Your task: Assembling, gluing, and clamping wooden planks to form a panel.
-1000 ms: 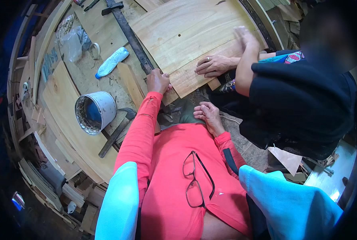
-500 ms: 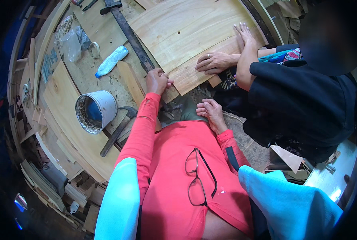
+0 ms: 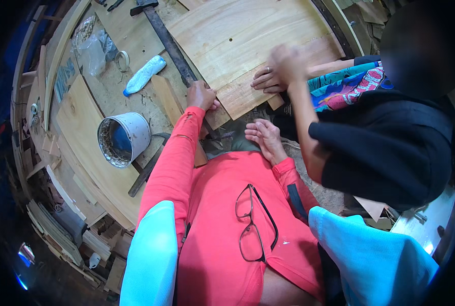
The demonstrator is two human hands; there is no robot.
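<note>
The left upper arm (image 3: 153, 255) is seen at 7 o'clock from the view's middle, the right upper arm (image 3: 370, 250) at 4 o'clock; both are covered in light blue. The left forearm (image 3: 172, 160), sleeved in red, is stretched toward 1 o'clock. The left hand (image 3: 202, 96) is held at 11 o'clock, back turned up, fingers curled in on its 3 o'clock side as in a grip. The right forearm (image 3: 295, 186), also red-sleeved, is angled toward 11 o'clock. The right hand (image 3: 264, 138) is held at 2 o'clock, its fingers loosely bent and directed toward 10 o'clock. The hands are kept apart, the left reached farther out.
</note>
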